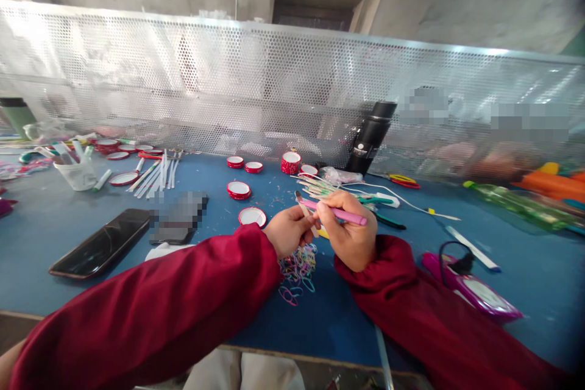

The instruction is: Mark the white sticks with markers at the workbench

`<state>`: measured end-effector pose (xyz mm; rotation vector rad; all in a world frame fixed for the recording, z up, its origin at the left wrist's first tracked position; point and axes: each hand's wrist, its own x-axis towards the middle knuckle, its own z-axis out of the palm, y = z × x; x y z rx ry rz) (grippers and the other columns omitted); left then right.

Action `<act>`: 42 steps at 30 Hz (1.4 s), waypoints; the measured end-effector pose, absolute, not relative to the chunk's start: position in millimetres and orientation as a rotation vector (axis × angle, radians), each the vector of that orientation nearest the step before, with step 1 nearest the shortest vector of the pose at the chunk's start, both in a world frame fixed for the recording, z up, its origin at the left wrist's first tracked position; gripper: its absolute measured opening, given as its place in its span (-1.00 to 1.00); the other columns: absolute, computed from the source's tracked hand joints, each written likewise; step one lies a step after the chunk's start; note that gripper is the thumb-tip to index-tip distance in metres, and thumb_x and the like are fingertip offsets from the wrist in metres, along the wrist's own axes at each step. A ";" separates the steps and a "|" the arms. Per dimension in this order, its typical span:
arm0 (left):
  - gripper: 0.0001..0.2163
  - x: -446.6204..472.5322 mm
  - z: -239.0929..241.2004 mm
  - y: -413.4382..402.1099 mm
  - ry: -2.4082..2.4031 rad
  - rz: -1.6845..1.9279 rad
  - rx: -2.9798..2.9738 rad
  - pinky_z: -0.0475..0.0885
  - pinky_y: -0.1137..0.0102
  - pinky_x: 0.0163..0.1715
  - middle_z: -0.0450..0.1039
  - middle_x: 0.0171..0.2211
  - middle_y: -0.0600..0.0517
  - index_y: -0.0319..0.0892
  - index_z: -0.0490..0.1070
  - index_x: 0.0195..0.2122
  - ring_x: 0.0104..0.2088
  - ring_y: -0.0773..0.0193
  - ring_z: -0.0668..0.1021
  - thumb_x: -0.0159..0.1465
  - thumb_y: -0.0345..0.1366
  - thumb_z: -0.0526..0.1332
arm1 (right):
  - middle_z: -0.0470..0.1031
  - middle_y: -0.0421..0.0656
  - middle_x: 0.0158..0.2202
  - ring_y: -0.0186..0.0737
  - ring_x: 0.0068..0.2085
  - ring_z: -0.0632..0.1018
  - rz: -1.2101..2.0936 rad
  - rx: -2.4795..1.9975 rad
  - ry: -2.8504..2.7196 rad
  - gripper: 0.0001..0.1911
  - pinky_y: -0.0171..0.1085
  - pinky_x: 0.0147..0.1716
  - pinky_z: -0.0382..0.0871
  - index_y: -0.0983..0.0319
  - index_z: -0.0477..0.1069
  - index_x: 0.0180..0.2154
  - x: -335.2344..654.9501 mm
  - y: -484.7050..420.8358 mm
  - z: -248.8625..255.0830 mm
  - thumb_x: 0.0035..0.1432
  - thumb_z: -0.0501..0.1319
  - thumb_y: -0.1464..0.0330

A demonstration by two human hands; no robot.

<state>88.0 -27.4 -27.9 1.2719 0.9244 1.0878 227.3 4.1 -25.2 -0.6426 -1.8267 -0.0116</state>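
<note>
My right hand [351, 234] is closed round a pink marker pen [353, 216], its front end pointing left toward my other hand. Between the fingers of my left hand [287, 233] is a thin flat wooden stick [308, 212], held at a slant, with something dark at its upper end. The pen's front end crosses the stick; whether they touch I cannot tell. Just below both hands lies a loose heap of coloured rubber bands [299, 269]. A bundle of sticks with greenish marks [315, 186] lies behind the hands, beside dark green-handled pliers [388, 221].
Red-rimmed round lids [252, 217] sit on the blue table [306, 323], some stacked. Two phones [103, 244] lie left, near white strips [153, 180] and a cup of pens [75, 173]. A black bottle [370, 139] stands against the perforated metal screen [219, 85]. A purple packet [479, 295] lies right.
</note>
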 end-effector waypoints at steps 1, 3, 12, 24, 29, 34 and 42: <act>-0.78 88.1 -28.0 -27.2 0.921 1.091 1.269 0.07 0.54 -0.67 0.19 -0.70 0.18 -0.21 0.23 -0.46 -0.71 0.51 0.21 0.27 -0.21 0.10 | 0.44 -0.20 -0.45 -0.23 -0.35 0.47 -0.007 -0.643 -1.827 -0.94 -0.21 -0.28 0.37 0.18 0.36 -0.41 227.5 4.3 -25.3 0.12 0.20 0.41; -0.77 88.4 -27.8 -26.9 0.924 1.092 1.261 0.07 0.54 -0.67 0.19 -0.70 0.18 -0.21 0.23 -0.47 -0.71 0.51 0.21 0.27 -0.20 0.11 | 0.43 -0.20 -0.45 -0.23 -0.35 0.47 -0.004 -0.645 -1.826 -0.94 -0.21 -0.28 0.37 0.17 0.35 -0.40 227.7 4.4 -25.6 0.12 0.20 0.41; -0.79 88.6 -24.5 -28.0 0.944 1.097 1.235 0.08 0.54 -0.66 0.19 -0.71 0.18 -0.21 0.24 -0.48 -0.71 0.51 0.21 0.27 -0.24 0.11 | 0.44 -0.21 -0.49 -0.21 -0.35 0.48 -0.009 -0.652 -1.806 -0.92 -0.20 -0.28 0.36 0.17 0.35 -0.42 227.1 4.4 -24.5 0.13 0.20 0.40; -0.76 88.7 -23.6 -29.3 0.931 1.098 1.241 0.08 0.53 -0.65 0.18 -0.71 0.18 -0.20 0.22 -0.49 -0.71 0.50 0.20 0.27 -0.19 0.11 | 0.45 -0.20 -0.46 -0.21 -0.36 0.47 0.004 -0.614 -1.810 -0.97 -0.19 -0.30 0.38 0.16 0.36 -0.37 227.5 3.4 -24.3 0.12 0.20 0.39; -0.78 88.8 -23.1 -29.4 0.939 1.122 1.209 0.09 0.53 -0.64 0.20 -0.69 0.17 -0.20 0.23 -0.48 -0.70 0.51 0.21 0.28 -0.24 0.10 | 0.45 -0.20 -0.46 -0.22 -0.38 0.48 -0.032 -0.673 -1.814 -0.95 -0.20 -0.32 0.37 0.17 0.36 -0.39 229.8 6.8 -24.5 0.12 0.20 0.39; -0.82 88.6 -24.7 -28.9 0.922 1.126 1.226 0.08 0.54 -0.64 0.19 -0.69 0.17 -0.21 0.24 -0.45 -0.69 0.51 0.21 0.29 -0.28 0.06 | 0.45 -0.19 -0.45 -0.21 -0.36 0.48 -0.019 -0.646 -1.807 -0.98 -0.19 -0.30 0.38 0.17 0.36 -0.37 230.4 7.1 -24.7 0.12 0.20 0.39; -0.79 87.8 -29.2 -27.2 0.918 1.122 1.228 0.07 0.54 -0.65 0.20 -0.68 0.16 -0.20 0.24 -0.45 -0.69 0.51 0.21 0.27 -0.20 0.10 | 0.45 -0.19 -0.44 -0.21 -0.36 0.47 -0.018 -0.650 -1.841 -0.98 -0.20 -0.29 0.37 0.18 0.38 -0.37 230.8 9.4 -25.6 0.11 0.21 0.41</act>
